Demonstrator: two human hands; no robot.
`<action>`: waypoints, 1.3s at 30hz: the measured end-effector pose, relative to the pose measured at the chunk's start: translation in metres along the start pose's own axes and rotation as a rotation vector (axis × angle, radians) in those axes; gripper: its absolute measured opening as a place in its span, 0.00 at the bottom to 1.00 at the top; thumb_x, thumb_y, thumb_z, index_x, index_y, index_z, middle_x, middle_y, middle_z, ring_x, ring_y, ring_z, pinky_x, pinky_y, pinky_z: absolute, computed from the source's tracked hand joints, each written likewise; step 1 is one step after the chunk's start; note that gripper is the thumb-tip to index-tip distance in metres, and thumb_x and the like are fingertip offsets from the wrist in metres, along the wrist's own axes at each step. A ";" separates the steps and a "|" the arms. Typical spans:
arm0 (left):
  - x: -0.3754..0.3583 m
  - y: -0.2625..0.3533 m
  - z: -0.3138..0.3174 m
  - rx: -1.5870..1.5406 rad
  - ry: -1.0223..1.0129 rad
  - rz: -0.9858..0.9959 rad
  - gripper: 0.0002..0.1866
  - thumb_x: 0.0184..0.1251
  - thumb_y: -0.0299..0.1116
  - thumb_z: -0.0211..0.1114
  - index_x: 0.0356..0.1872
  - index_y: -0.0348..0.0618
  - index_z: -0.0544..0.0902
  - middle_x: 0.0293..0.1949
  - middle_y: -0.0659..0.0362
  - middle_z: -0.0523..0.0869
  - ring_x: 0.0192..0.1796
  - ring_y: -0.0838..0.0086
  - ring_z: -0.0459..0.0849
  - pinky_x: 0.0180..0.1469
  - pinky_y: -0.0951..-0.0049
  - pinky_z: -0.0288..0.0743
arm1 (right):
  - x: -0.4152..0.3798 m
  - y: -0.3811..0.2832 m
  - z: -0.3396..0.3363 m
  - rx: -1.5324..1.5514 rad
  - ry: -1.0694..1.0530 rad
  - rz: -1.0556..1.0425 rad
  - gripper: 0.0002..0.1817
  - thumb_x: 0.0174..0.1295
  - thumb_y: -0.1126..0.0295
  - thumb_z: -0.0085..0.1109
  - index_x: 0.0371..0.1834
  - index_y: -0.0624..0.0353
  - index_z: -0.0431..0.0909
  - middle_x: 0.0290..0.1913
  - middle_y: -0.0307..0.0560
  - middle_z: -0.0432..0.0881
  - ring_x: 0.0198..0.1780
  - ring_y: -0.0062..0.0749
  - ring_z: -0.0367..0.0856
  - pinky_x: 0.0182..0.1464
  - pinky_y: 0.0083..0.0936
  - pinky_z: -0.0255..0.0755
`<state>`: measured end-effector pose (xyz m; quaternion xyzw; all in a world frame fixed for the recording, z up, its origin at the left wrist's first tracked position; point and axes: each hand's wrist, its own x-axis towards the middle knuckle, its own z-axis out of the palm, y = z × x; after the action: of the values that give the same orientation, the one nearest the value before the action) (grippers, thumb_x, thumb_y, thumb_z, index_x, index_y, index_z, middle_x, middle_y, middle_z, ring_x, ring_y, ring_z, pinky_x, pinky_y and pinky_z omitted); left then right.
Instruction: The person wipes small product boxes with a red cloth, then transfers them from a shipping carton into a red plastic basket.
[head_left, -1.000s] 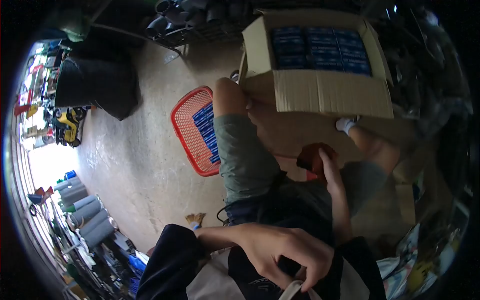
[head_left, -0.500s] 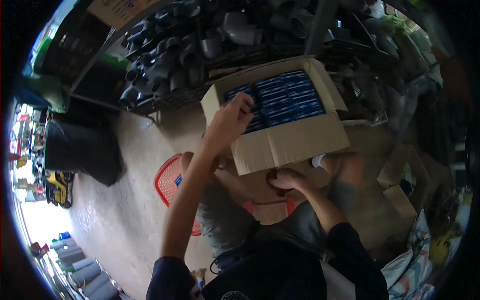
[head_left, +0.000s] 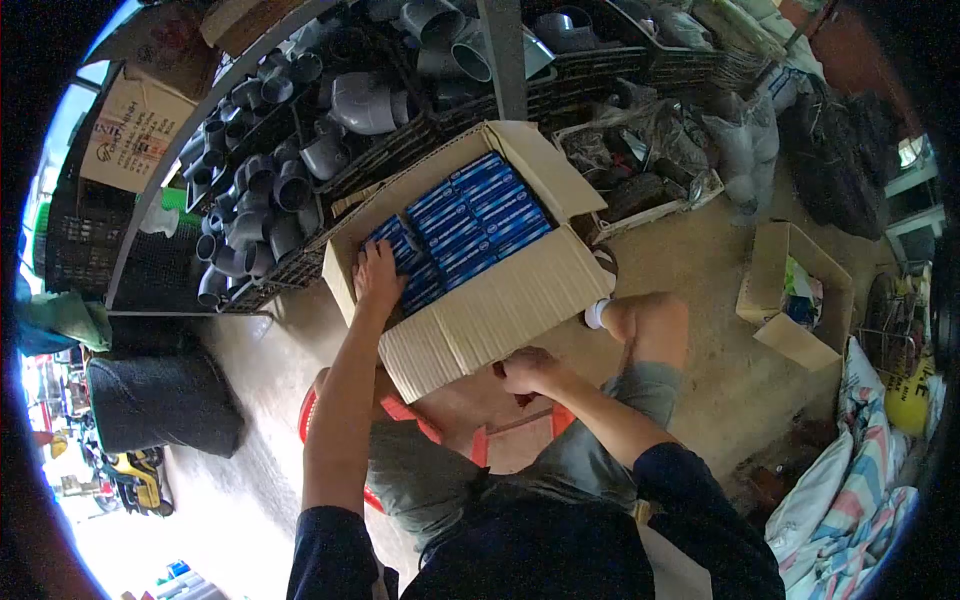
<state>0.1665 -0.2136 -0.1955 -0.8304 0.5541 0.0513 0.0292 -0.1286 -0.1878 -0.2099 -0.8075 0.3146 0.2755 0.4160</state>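
An open cardboard box [head_left: 500,305] stands tilted in front of me, filled with rows of small blue boxes [head_left: 470,225]. My left hand [head_left: 378,277] reaches inside at the box's left end, its fingers bent over the blue boxes there; whether it grips one is hard to make out. Below the front flap, my right hand [head_left: 528,373] is closed around something small and dark that I cannot make out. Its fingers are partly hidden.
Crates of grey pipe fittings [head_left: 365,103] line the back behind a metal post. Red plastic stools [head_left: 480,447] are by my legs. A smaller open carton [head_left: 795,335] lies at the right, near a striped sack [head_left: 850,470]. A black roll [head_left: 160,405] is at the left.
The view has shifted, so the cardboard box appears further left and more slanted. My left hand has lowered onto the blue boxes at the left end. My right hand stays below the flap.
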 end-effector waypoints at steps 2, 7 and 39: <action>-0.002 0.001 0.000 0.043 0.043 0.050 0.35 0.51 0.30 0.77 0.61 0.45 0.69 0.60 0.48 0.70 0.63 0.49 0.72 0.57 0.50 0.74 | -0.002 0.002 0.000 -0.051 -0.022 0.032 0.09 0.63 0.65 0.50 0.40 0.52 0.79 0.25 0.37 0.87 0.25 0.26 0.86 0.35 0.30 0.80; -0.009 -0.001 -0.011 -0.089 0.063 0.195 0.30 0.52 0.31 0.75 0.58 0.46 0.73 0.52 0.47 0.79 0.52 0.47 0.81 0.51 0.50 0.77 | -0.001 0.007 -0.006 0.112 -0.094 0.132 0.09 0.64 0.64 0.50 0.39 0.52 0.80 0.24 0.40 0.87 0.24 0.27 0.86 0.35 0.29 0.80; -0.296 0.018 -0.018 -2.854 -0.260 -0.492 0.23 0.71 0.56 0.59 0.51 0.47 0.80 0.41 0.56 0.86 0.42 0.66 0.86 0.48 0.64 0.82 | -0.144 -0.184 0.115 0.051 0.737 -0.545 0.34 0.59 0.71 0.64 0.71 0.57 0.66 0.75 0.57 0.60 0.76 0.60 0.56 0.73 0.48 0.58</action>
<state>0.0383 0.0488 -0.1433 -0.2137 -0.1275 0.6148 -0.7484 -0.1076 0.0333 -0.0747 -0.8945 0.2245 -0.1572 0.3533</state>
